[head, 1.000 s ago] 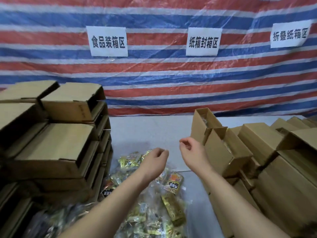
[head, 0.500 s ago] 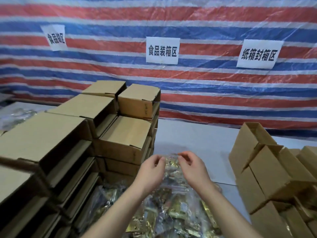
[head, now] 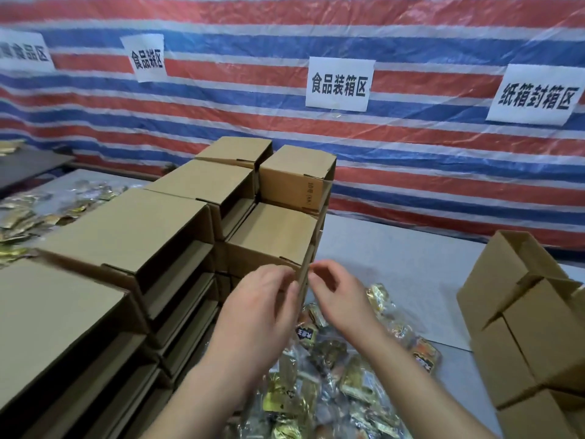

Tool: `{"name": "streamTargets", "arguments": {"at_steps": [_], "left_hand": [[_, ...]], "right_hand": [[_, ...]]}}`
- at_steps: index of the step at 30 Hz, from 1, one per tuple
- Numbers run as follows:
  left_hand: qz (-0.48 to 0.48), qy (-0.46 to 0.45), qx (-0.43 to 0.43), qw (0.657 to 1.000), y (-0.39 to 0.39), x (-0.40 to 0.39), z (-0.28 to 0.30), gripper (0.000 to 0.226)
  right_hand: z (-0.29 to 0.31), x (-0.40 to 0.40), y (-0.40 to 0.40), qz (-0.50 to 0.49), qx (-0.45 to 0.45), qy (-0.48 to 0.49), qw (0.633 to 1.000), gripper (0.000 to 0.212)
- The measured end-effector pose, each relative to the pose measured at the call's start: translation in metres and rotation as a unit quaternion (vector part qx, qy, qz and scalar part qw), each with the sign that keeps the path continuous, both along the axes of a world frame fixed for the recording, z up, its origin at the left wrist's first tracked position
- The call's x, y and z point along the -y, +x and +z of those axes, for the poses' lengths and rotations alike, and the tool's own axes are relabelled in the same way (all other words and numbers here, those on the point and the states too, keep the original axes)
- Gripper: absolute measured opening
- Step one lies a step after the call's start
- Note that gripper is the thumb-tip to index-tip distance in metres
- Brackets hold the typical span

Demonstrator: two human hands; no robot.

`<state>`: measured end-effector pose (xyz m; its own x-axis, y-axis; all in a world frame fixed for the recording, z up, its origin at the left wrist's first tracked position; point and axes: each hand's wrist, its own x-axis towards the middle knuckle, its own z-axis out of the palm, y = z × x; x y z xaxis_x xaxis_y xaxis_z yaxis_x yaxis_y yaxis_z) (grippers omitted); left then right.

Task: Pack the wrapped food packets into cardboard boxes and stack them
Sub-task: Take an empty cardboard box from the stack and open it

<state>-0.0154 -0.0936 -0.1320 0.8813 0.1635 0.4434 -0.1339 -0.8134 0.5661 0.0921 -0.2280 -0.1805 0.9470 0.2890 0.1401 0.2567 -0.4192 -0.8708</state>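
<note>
A pile of wrapped food packets (head: 335, 372) in gold and clear foil lies on the grey table (head: 395, 267) below my hands. Stacks of closed cardboard boxes (head: 126, 229) fill the left side, several layers high. My left hand (head: 259, 312) hovers at the near right corner of one stacked box (head: 272, 232), fingers loosely curled, holding nothing. My right hand (head: 340, 299) is just to its right, above the packets, fingers bent and apart, also with nothing in it.
Open-ended cardboard boxes (head: 522, 315) lie piled at the right edge of the table. More loose packets (head: 34, 210) are spread on a table at the far left. A striped tarpaulin wall with white paper signs (head: 340, 83) closes off the back.
The view has swung to the left, bringing the box stacks to the middle. Both hands have risen from over the packets to the corner of the stacked boxes.
</note>
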Motion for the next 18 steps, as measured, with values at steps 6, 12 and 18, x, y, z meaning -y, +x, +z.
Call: {"name": "streamTargets", "arguments": {"at_steps": [6,12,18], "left_hand": [[0.123,0.166,0.008,0.978,-0.046,-0.058,0.057,0.040],[0.276,0.283,-0.241,0.886,-0.078,-0.123,0.046,0.095],[0.322,0.322,-0.328,0.828,-0.094,-0.132,0.031,0.081]], "right_hand": [[0.039,-0.066,-0.020,0.179,0.141,-0.059,0.972,0.042],[0.058,-0.142,-0.052,0.299,0.322,-0.137,0.888,0.066],[0.052,-0.186,-0.067,0.336,0.385,-0.274,0.815,0.071]]}}
